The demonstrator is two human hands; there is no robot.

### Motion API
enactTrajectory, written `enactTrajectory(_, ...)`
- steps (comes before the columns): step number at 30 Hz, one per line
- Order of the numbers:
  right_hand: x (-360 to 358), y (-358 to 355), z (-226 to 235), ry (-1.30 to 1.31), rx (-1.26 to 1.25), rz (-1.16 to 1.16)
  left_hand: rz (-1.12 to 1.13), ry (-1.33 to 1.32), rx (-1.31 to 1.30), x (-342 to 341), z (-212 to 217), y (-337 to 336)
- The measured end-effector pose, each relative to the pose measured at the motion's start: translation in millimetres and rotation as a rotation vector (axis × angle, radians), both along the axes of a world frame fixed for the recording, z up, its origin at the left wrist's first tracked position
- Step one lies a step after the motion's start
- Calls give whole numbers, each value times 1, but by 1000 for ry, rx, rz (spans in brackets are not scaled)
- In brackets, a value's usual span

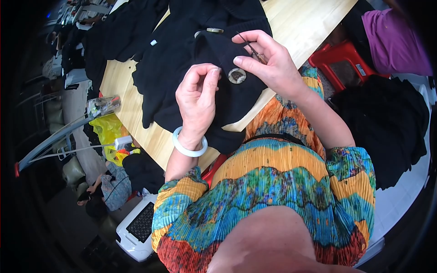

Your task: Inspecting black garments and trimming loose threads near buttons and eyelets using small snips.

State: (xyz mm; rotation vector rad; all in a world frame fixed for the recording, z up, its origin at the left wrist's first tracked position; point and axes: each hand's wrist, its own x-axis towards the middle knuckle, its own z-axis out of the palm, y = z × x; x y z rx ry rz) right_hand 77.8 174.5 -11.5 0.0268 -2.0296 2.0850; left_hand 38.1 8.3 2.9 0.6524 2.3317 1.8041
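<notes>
Black knitted cloth lies spread over the table below both hands. My left hand, with a pale bangle at its wrist, pinches thumb and forefinger together over the cloth; what sits between the tips is too small to name. In my right hand is a slim, dark pointed tool with a brownish handle part, its tip slanting up and left. Just below the right thumb, a round pale-rimmed button rests on the cloth. Farther back on the cloth lies a pale ring-like piece.
The light wooden table runs diagonally. A small white piece lies on the cloth. Black fabric is heaped in a white tub at right, near a red stool. A clear container stands at the left edge. Other people sit nearby.
</notes>
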Motion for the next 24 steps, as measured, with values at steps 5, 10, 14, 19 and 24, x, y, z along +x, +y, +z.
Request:
enactTrajectory(5, -2, 7, -6, -83, -89, 18, -133, -413, 283, 3, 8, 2)
enactTrajectory(10, 2, 9, 7, -146, -314, -17, -14, -385, 418, -12, -6, -13)
enactTrajectory(14, 1, 10, 8, -173, -405, 24, 205, -268, 538, -31, -17, -27)
enactTrajectory(19, 1, 9, 6, -161, -354, -3, 184, -183, 423, -36, -4, -35)
enactTrajectory(24, -3, 6, -3, -75, -199, -58, 135, -18, 208, -12, -2, -11)
